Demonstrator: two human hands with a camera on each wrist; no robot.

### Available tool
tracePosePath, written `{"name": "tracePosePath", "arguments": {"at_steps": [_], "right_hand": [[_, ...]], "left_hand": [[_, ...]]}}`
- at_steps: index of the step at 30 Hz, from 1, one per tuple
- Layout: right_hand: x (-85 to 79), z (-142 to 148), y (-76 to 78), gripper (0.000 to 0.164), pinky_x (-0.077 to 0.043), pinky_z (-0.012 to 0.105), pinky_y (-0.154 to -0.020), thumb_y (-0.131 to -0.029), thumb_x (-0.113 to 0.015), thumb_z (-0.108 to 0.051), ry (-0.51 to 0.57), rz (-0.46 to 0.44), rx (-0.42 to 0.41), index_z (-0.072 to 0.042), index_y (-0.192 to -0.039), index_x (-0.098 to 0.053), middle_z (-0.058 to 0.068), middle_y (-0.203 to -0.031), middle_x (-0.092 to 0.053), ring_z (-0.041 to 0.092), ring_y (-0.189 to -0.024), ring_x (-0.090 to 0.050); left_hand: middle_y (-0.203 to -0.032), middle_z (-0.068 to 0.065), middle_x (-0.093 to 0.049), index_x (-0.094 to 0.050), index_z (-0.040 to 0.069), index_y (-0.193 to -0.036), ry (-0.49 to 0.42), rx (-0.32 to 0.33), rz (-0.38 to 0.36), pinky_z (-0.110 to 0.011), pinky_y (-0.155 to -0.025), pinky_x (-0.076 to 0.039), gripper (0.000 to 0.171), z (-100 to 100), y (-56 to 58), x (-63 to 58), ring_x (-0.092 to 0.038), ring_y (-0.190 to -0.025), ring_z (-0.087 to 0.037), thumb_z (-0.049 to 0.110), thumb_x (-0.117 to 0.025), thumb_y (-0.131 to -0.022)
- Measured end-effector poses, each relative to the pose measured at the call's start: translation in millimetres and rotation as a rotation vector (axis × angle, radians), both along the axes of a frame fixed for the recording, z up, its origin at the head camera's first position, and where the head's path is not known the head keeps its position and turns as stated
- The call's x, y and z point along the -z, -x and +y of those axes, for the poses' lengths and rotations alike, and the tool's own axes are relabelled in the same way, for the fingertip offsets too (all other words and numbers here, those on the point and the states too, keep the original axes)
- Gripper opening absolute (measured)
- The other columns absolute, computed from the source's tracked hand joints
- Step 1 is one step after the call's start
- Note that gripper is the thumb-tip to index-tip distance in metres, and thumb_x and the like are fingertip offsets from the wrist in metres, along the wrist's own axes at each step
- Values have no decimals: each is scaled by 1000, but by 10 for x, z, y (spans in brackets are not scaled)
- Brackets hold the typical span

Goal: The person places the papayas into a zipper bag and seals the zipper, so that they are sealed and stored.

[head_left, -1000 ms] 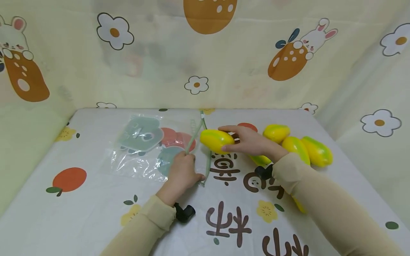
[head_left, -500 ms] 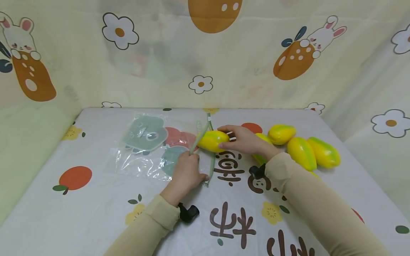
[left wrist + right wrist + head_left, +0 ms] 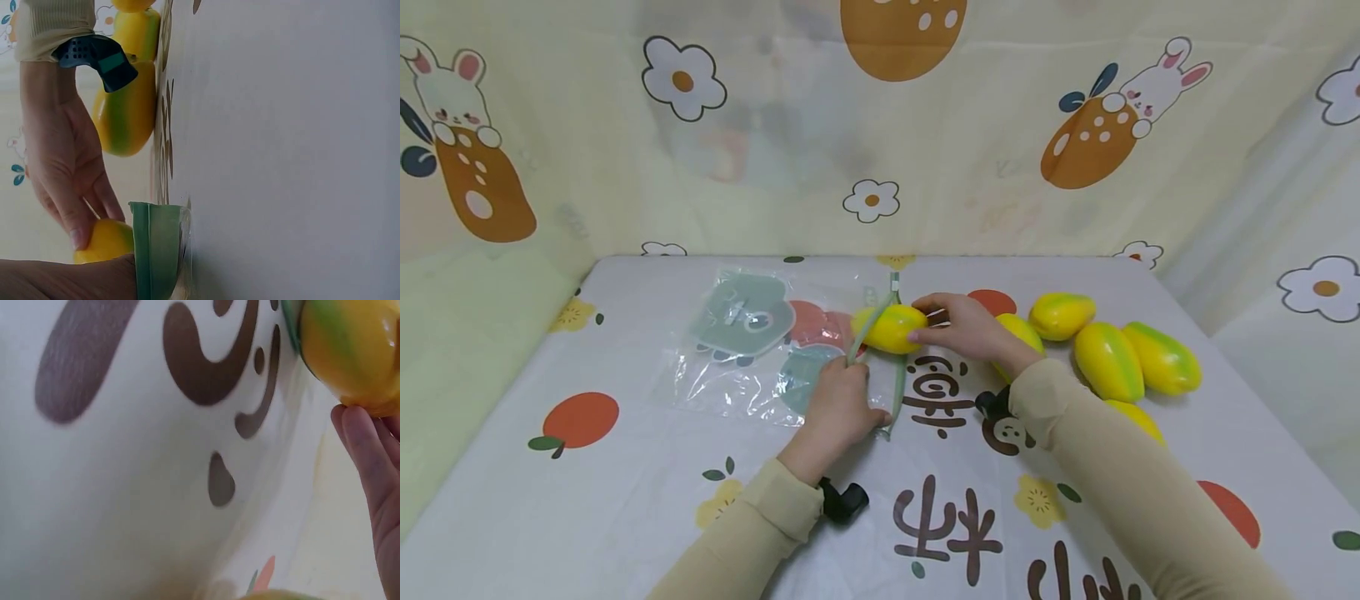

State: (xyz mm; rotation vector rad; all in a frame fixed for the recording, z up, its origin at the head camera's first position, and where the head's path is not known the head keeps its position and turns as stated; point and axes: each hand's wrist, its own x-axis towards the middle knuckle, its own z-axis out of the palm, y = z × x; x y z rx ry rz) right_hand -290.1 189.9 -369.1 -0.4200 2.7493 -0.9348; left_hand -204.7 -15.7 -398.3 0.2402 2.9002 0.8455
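In the head view a clear plastic zip bag (image 3: pixel 700 387) with green and red prints lies on the table, its green-edged mouth facing right. My left hand (image 3: pixel 838 400) grips the front part of that green edge, which stands spread apart. A yellow-green mango (image 3: pixel 891 329) is held by its right end in the fingers of my right hand (image 3: pixel 966 329). Its left end lies past the green strip, inside the mouth. The left wrist view shows the mango (image 3: pixel 103 240) behind the green bag edge (image 3: pixel 156 244). In the right wrist view fingers (image 3: pixel 369 444) touch the mango (image 3: pixel 350 350).
Several more mangoes (image 3: pixel 1108 362) lie on the right side of the table, one (image 3: pixel 1018 333) partly behind my right wrist. The table wears a white printed cloth (image 3: pixel 647 500). A patterned curtain (image 3: pixel 760 167) hangs behind it.
My right hand has moved left with the mango, whose left end has passed from outside the bag into its mouth. The left hand keeps its grip on the edge.
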Motion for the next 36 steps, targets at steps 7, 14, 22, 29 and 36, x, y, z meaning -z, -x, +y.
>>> {"name": "tracePosePath", "arguments": {"at_steps": [7,14,22,29,36], "right_hand": [[51,-118,14,62,-58,38,-94,-93,-75,-40,-18,2,112,-5,-141,-58,14,-128,-66,26,-106,-68],[4,-241,-23,63,-58,36,-92,-92,-75,-44,-3,-16,151,-3,-137,-59,14,-125,-67,26,-103,-67],[23,-355,8,58,-58,36,-90,-91,-76,-42,5,0,157,-4,-133,-61,12,-123,-67,27,-107,-64],[59,-380,-31,53,-60,34,-86,-91,-77,-38,26,21,135,-5,-129,-61,11,-122,-67,27,-108,-65],[97,-377,-30,56,-59,32,-80,-89,-77,-43,27,48,160,-3,-126,-62,12,-117,-69,27,-103,-66]], "left_hand": [[-131,-24,-61,-65,-5,-128,15,13,11,-47,-109,-48,68,5,-6,4,-54,-120,-36,26,-93,-74],[-126,-23,-62,-66,-5,-125,12,17,16,-46,-106,-49,65,-6,-3,7,-54,-117,-36,25,-93,-73],[-132,-25,-60,-65,-5,-126,-10,16,14,-49,-111,-47,65,-24,-3,7,-53,-123,-39,23,-93,-74],[-148,-28,-48,-52,-8,-141,-19,23,35,-51,-113,-45,84,0,-19,3,-51,-131,-44,21,-93,-74],[-147,-29,-47,-43,-10,-147,6,11,106,-50,-108,-50,97,57,-56,-4,-55,-124,-46,17,-95,-71]]}}
